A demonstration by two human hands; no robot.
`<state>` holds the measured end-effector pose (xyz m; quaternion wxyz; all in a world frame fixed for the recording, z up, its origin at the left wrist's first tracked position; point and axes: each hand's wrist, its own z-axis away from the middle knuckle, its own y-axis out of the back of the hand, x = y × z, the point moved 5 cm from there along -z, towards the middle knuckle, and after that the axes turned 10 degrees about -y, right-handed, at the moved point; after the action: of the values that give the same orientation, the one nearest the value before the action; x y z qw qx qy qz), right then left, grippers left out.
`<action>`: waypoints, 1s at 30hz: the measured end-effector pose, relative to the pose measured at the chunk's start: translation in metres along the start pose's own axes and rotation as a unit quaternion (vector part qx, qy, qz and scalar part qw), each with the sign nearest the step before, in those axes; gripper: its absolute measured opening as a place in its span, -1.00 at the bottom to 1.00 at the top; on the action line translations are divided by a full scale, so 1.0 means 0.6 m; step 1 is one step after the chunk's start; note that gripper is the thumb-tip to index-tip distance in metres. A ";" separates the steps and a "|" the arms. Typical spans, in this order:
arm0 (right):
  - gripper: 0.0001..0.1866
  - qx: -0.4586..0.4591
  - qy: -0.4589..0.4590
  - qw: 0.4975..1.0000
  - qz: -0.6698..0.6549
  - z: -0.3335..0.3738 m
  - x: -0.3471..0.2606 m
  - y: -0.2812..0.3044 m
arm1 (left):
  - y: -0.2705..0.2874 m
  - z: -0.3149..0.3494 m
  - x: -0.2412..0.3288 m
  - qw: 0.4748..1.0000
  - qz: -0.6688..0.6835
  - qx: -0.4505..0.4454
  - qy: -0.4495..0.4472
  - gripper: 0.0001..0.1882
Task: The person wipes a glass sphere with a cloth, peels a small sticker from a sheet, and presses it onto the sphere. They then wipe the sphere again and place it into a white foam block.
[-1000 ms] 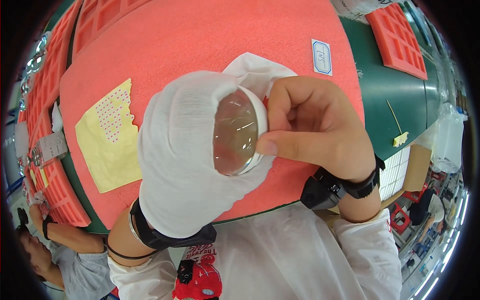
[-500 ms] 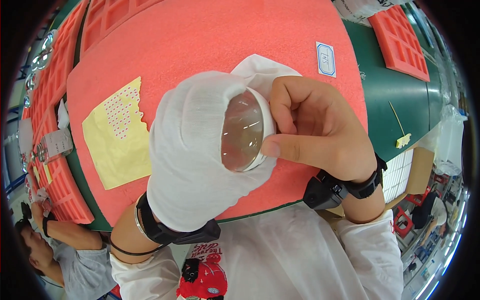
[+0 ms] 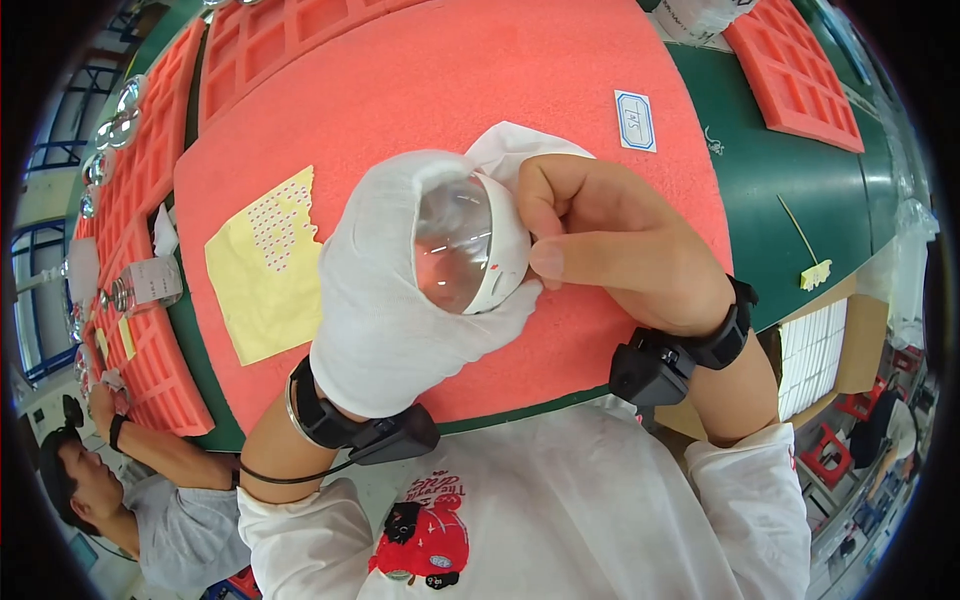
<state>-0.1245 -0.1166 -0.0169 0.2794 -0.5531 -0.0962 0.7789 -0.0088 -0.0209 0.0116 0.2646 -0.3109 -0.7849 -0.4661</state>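
A round clear glass lens with a broad white rim stands tilted over the pink foam. A small red mark shows on that rim. My left hand, wrapped in a white cloth, is closed round the lens from the left; its fingers are hidden under the fabric. A fold of white cloth sticks out behind. From the right, my right hand has thumb and index finger pinched at the rim's outer edge, its other fingers curled.
A torn yellow sheet with rows of small red dots lies left on the pink foam mat. A label card is at the right. Pink compartment trays and a thin stick lie beyond. A co-worker sits at lower left.
The lens has turned, showing more of its white rim's side, and the red mark has come into sight. Both hands have shifted slightly; the right fingertips remain at the edge.
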 end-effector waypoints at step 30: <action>-0.58 0.099 0.046 0.988 0.111 -0.002 -0.007 0.001 | 0.005 0.004 -0.007 0.999 -0.030 0.015 0.006 -0.40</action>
<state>-0.1228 -0.1193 -0.0144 0.2487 -0.5649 0.0561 0.7848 -0.0043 -0.0185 0.0090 0.2593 -0.2803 -0.7995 -0.4637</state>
